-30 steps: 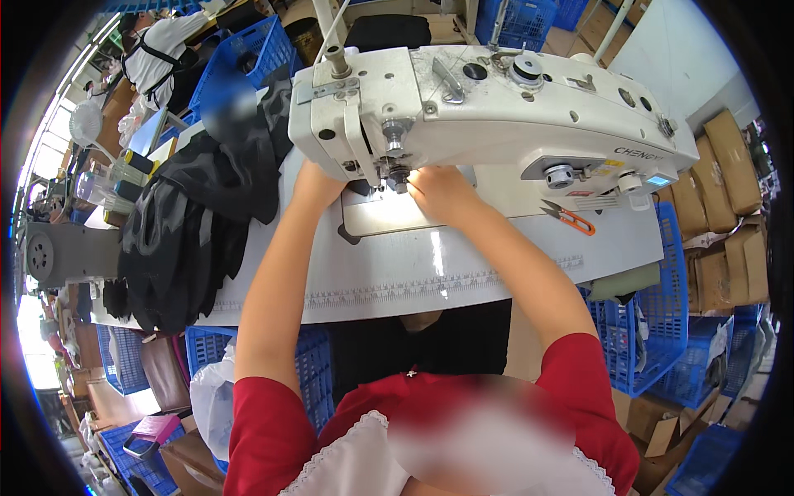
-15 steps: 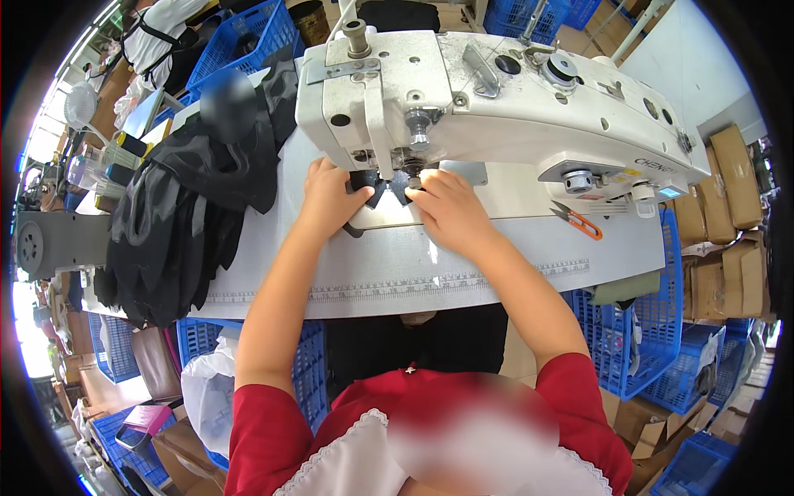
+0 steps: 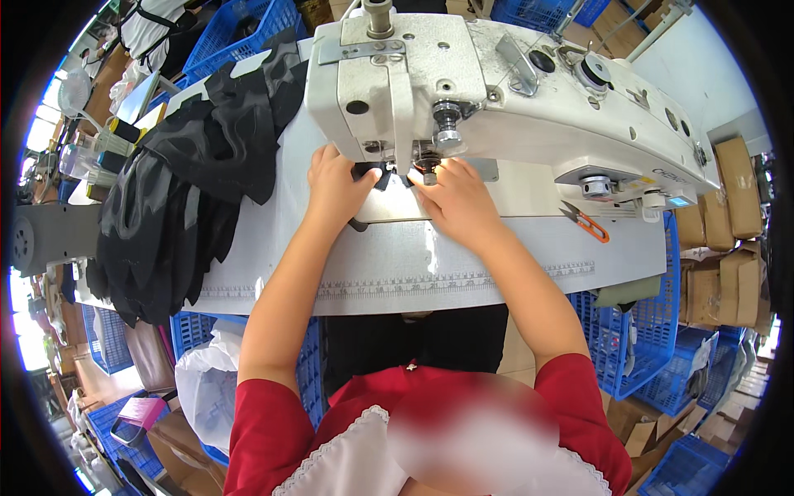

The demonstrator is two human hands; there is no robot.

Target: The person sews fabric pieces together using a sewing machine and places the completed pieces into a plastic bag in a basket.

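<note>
A white sewing machine (image 3: 529, 116) stands over the table, its needle area low between my hands. Beneath the presser foot lies a small piece of black fabric (image 3: 382, 179), mostly covered by my fingers and the machine head. On its left side my left hand (image 3: 337, 188) pinches the fabric, thumb pointing inward. From the right my right hand (image 3: 460, 198) grips the other edge, with its fingertips partly behind the machine's round metal part. A heap of black fabric pieces (image 3: 178, 190) with grey patterned areas lies to the left of my left hand.
Orange-handled thread snips (image 3: 589, 223) lie right of my right hand. A ruler strip (image 3: 447, 281) runs along the table's front. Blue crates (image 3: 637, 331) and cardboard boxes (image 3: 732, 190) stand at the right. A white plastic bag (image 3: 207, 384) hangs below the left front edge.
The view has shifted slightly, so the machine appears lower and further right. The fabric between my hands shows less, and both hands keep their hold beside the presser foot.
</note>
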